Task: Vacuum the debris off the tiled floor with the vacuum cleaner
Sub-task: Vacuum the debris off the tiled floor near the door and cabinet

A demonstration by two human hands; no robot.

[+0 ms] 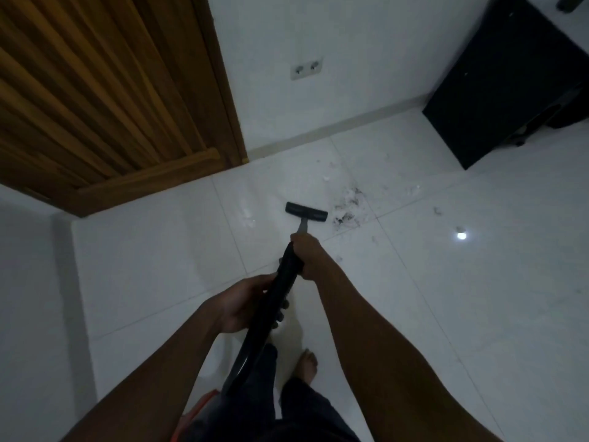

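“While the floor head (306,212) lies flat on the tiled floor (446,298), where is the debris (347,207)?”

“Just right of the head: a dark, wispy scatter across a tile joint, close beside its end, though I cannot tell whether they touch. A few stray bits lie further right, near a bright spot of reflected light (461,236).”

“And who holds the vacuum cleaner (287,282)?”

“Both hands. The right hand (306,255) is the forward one, clasped round the top of the black tube where the thin grey pipe comes out. The left hand (247,301) grips the same tube further back, from the left side, its fingers (284,304) curled under so the tips show on the other side.”

“Behind them?”

“The hose curves down past dark trouser legs and one bare foot (307,365). Something orange (204,406) shows at the bottom edge, too cut off to name.”

“And the room?”

“A wooden door (95,90) at the left, a double wall socket (306,68) on the white wall beyond the head, and a black cabinet (497,74) at the far right — well apart from the debris.”
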